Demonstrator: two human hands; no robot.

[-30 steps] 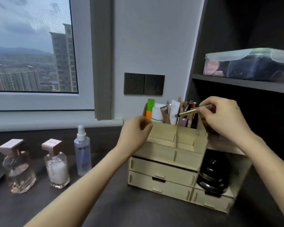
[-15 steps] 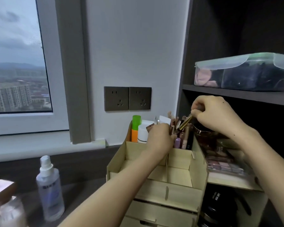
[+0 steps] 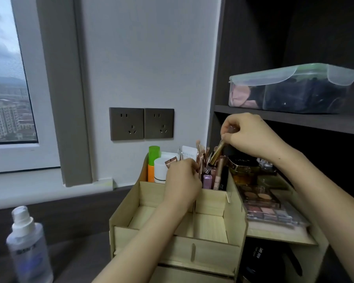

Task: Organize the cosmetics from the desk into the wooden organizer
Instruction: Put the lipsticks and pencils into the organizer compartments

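A pale wooden organizer (image 3: 211, 250) stands on the dark desk, its back compartments packed with tubes, brushes and pencils (image 3: 213, 176). My right hand (image 3: 251, 137) pinches the top of a gold cosmetic stick (image 3: 217, 153), tilted, with its dark tip down among those items. My left hand (image 3: 182, 180) reaches into the back compartments with curled fingers among the rose-gold brushes; what the fingertips hold is hidden. The two front compartments are bare wood. Eyeshadow palettes (image 3: 264, 205) lie on the organizer's right-hand shelf.
A clear spray bottle (image 3: 29, 248) stands on the desk at the lower left. A green and orange tube (image 3: 152, 162) and a white jar sit at the organizer's back left. A dark shelf (image 3: 294, 119) just above my right hand carries a lidded plastic box (image 3: 290, 88). Two wall sockets are behind.
My view has moved closer and lower over the organizer. My left hand went from its front edge into the back compartments. My right hand turned the gold stick from level to steeply tip-down.
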